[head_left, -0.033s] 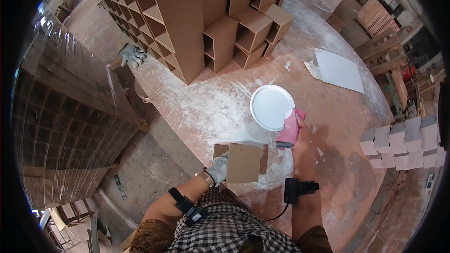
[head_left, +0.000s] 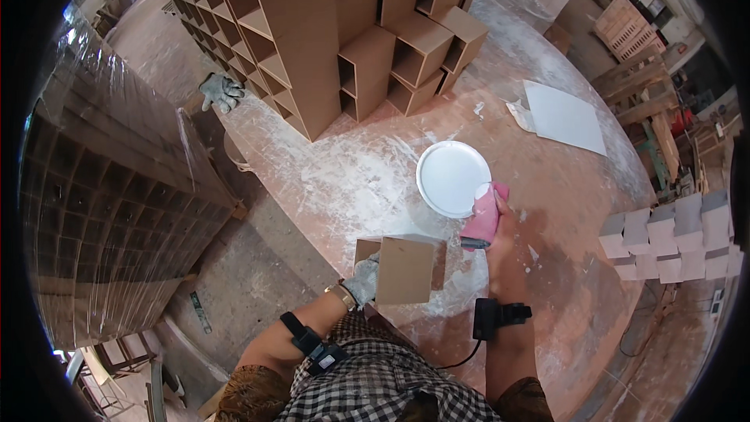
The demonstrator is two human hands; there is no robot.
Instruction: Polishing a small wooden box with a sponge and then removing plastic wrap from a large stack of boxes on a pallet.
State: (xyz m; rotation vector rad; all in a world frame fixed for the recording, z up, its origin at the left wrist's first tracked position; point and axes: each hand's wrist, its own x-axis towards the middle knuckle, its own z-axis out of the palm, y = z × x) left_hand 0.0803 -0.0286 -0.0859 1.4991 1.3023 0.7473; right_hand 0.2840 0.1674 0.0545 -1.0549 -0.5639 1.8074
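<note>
left hand (head_left: 361,281) gloved, grasping board (head_left: 404,270), fingers hidden | right hand (head_left: 498,228) clenched on pink roller (head_left: 482,220), head at bucket (head_left: 451,178) 4 o'clock rim

Your left hand (head_left: 361,280), in a grey glove, grips the left edge of a small open box (head_left: 402,266) made of brown board. You hold it just above the dusty surface (head_left: 351,180), its flat square side facing up and slightly tilted, with a darker inner wall showing behind. Your bare right hand (head_left: 500,234) is closed around a pink roller (head_left: 483,219) whose dark end points back toward you. The roller's tip dips over the near rim of a round white bucket (head_left: 451,178) filled with smooth white liquid, standing just beyond the box.
</note>
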